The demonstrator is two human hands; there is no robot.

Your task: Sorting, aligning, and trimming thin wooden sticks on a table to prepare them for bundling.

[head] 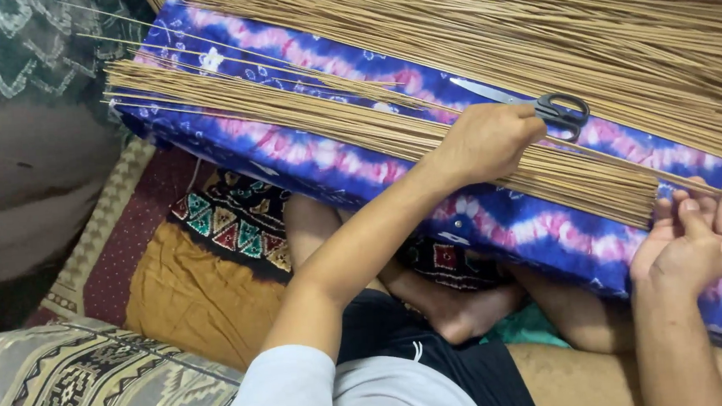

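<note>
We note a mustard-brown cloth [189,298] on the floor, overlapped by a dark cloth with coloured triangle patterning [234,214]. A grey patterned cushion [74,387] lies at lower left. A maroon dotted mat [129,248] sits beneath them.

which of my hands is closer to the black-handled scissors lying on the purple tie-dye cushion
Left. Your left hand rests on the thin tan sticks right beside the scissors; your right hand is farther down, at the sticks' ends.
</note>
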